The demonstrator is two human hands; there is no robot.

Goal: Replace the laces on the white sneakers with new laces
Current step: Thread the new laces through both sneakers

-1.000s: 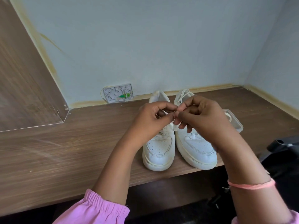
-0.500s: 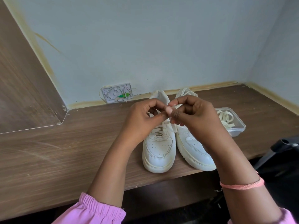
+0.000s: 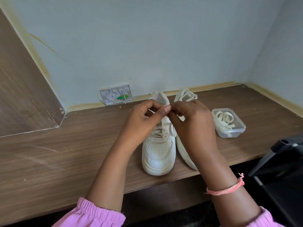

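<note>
Two white sneakers stand side by side on the wooden desk [image 3: 65,158], toes toward me. The left sneaker [image 3: 158,154] is laced, and its lace [image 3: 169,128] hangs in loops over the tongue. My left hand [image 3: 141,122] and my right hand [image 3: 193,125] meet above it, thumbs and fingers pinching the lace ends together. My right arm hides most of the right sneaker [image 3: 184,95], which has a lace piled at its opening. A clear plastic tub [image 3: 236,133] to the right holds coiled cream laces [image 3: 224,119].
A white wall socket plate [image 3: 115,95] with a green part sits at the back where the desk meets the wall. A black chair arm [image 3: 282,148] juts in at the lower right. A wooden side panel [image 3: 21,95] rises on the left.
Both hands have stayed joined over the left sneaker, shifting slightly left and up. My right hand no longer covers the tub, so the laces inside now show.
</note>
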